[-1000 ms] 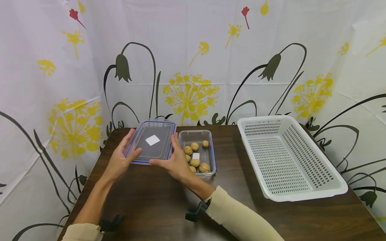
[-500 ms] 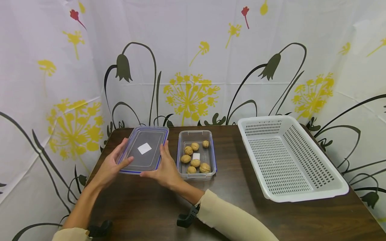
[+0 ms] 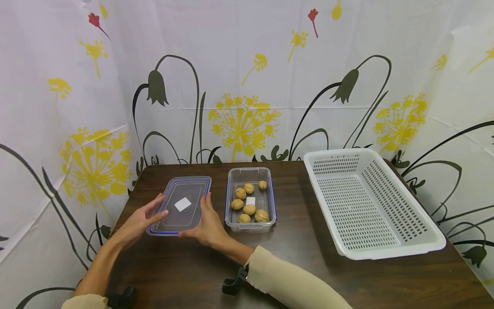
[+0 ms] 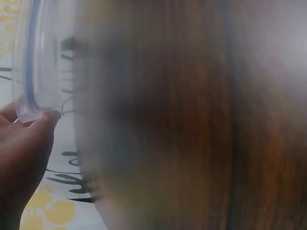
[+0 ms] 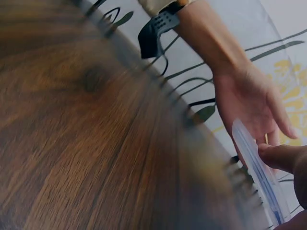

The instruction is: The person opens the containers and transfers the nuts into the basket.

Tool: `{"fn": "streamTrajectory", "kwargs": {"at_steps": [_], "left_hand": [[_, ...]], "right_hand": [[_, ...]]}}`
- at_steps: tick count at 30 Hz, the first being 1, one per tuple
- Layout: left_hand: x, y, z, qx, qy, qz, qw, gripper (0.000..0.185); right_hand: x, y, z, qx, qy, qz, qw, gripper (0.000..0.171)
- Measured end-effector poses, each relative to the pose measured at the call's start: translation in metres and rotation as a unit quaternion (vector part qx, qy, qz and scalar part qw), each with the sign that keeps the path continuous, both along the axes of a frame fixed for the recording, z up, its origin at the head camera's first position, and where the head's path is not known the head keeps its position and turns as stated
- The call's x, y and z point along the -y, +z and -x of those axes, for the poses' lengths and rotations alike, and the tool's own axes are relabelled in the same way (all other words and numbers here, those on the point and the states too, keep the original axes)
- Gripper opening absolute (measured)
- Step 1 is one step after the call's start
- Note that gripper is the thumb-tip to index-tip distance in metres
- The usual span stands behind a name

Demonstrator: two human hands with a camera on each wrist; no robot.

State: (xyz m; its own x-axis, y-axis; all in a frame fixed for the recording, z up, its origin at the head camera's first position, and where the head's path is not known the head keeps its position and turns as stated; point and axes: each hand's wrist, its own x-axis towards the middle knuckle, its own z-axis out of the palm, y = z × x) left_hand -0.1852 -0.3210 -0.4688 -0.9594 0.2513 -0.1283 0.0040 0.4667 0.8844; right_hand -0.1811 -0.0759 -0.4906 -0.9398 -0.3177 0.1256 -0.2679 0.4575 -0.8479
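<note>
A clear plastic lid (image 3: 180, 205) with a blue rim and a white sticker is just above the table's left side. My left hand (image 3: 154, 210) grips its left edge, thumb on top. My right hand (image 3: 202, 214) grips its right edge and near corner. In the left wrist view the lid's rim (image 4: 33, 62) rests on my left fingertips (image 4: 45, 117). In the right wrist view my right thumb (image 5: 283, 158) presses on the lid's edge (image 5: 256, 175), with my left hand (image 5: 249, 100) behind it. Right of the lid stands an open clear container (image 3: 266, 171) with several walnuts (image 3: 249, 209) in it.
A large white perforated basket (image 3: 390, 251) stands on the right side of the dark wooden table (image 3: 301, 240). A flowered curtain hangs close behind and to the left of the table. Black wrist-camera straps (image 3: 233, 285) sit on both forearms.
Both hands have carried the lid leftward and toward me, away from the walnut container, and lowered it close to the table. The container and basket have not moved.
</note>
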Motion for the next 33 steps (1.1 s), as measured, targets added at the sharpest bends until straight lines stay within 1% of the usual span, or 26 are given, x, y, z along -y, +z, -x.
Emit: {"fn": "streamTrajectory", "kwargs": {"at_steps": [4, 10, 13, 16, 22, 28, 33], "left_hand": [[0.002, -0.006, 0.000, 0.024, -0.002, 0.007, 0.9997, 0.079], [0.002, -0.012, 0.001, 0.052, 0.001, 0.038, 0.9979, 0.080], [0.003, -0.014, 0.002, 0.055, 0.000, 0.039, 0.9977, 0.081], [0.003, -0.015, 0.001, 0.056, -0.002, 0.028, 0.9980, 0.080], [0.004, -0.015, 0.000, 0.052, 0.002, 0.025, 0.9983, 0.083], [0.005, -0.014, 0.001, 0.027, 0.014, 0.020, 0.9994, 0.086], [0.004, -0.009, 0.003, 0.000, 0.020, 0.020, 0.9996, 0.084]], "right_hand": [[0.002, -0.008, 0.003, 0.012, 0.005, -0.027, 1.000, 0.133], [0.002, -0.015, 0.005, 0.018, 0.018, -0.045, 0.999, 0.132], [0.002, -0.018, 0.007, 0.013, 0.025, -0.055, 0.998, 0.131], [0.003, -0.020, 0.008, 0.013, 0.031, -0.068, 0.997, 0.129], [0.005, -0.023, 0.009, 0.002, 0.039, -0.093, 0.995, 0.120], [0.002, -0.010, 0.005, -0.017, 0.047, -0.100, 0.994, 0.106], [-0.004, 0.013, 0.004, -0.045, 0.073, -0.114, 0.990, 0.092]]}}
